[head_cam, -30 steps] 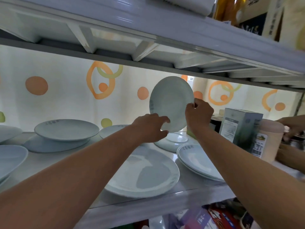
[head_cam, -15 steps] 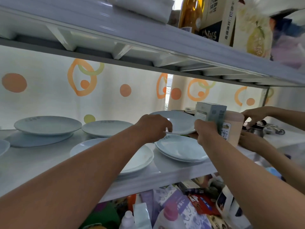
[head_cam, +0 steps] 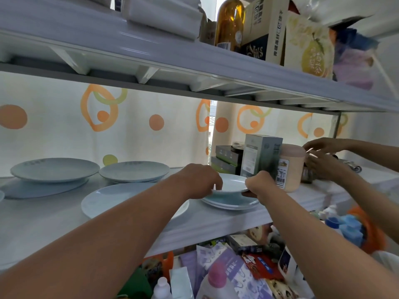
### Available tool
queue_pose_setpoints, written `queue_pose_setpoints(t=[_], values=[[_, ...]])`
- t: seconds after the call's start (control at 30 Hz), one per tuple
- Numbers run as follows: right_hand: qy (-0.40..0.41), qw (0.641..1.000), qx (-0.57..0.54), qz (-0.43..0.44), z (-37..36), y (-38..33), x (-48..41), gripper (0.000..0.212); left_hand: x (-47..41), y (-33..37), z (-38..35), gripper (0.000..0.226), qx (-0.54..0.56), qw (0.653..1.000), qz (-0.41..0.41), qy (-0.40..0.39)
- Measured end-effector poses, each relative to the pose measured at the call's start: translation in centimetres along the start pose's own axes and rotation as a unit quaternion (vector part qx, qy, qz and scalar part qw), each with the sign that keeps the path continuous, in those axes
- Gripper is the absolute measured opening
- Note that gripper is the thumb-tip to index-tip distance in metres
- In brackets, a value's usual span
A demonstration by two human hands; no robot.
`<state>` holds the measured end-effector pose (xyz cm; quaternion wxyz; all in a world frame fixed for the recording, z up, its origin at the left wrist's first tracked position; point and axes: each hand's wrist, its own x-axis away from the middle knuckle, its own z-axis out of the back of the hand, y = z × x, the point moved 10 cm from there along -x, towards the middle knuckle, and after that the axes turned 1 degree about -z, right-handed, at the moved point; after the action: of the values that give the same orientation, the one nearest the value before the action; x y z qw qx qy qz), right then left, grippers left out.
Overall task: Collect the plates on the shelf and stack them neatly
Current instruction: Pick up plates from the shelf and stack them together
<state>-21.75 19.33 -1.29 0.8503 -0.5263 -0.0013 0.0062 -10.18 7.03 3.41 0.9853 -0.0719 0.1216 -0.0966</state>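
Observation:
I hold a small white plate (head_cam: 232, 183) flat between both hands, just above a low stack of plates (head_cam: 231, 202) near the shelf's front right. My left hand (head_cam: 199, 180) grips its left rim and my right hand (head_cam: 259, 183) grips its right rim. A large pale plate (head_cam: 112, 198) lies in front of my left forearm, partly hidden by it. Further back sit a plate (head_cam: 133, 171) in the middle and a plate on a flat disc (head_cam: 54, 169) at the left. All rest on the white shelf (head_cam: 54, 221).
A grey-green box (head_cam: 260, 155) and a pink canister (head_cam: 290, 167) stand right of the stack. Another person's hands (head_cam: 323, 156) reach in at the far right. The upper shelf holds a bottle (head_cam: 230, 22) and boxes. Packets and bottles crowd the space below.
The plate went from upright in the air to flat, and has come down to just above the stack at the front right. Both hands kept hold of it.

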Motion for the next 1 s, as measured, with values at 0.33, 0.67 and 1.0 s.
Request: queue_pose_setpoints(t=[0.33,0.67,1.0], values=[[0.025,0.978,0.173,0.117,-0.2,-1.9,0.2,0.038,-0.3,0.1,-2.3,0.031,0.041,0.996,0.006,-0.084],[0.008,0.956,0.199,0.214,-2.3,-5.1,1.6,0.023,0.5,-3.6,-0.1,0.027,0.061,0.996,0.065,-0.018],[-0.058,0.922,0.233,0.304,-7.4,-10.3,2.6,0.044,1.8,-10.0,0.4,0.031,-0.001,0.989,0.149,0.021]])
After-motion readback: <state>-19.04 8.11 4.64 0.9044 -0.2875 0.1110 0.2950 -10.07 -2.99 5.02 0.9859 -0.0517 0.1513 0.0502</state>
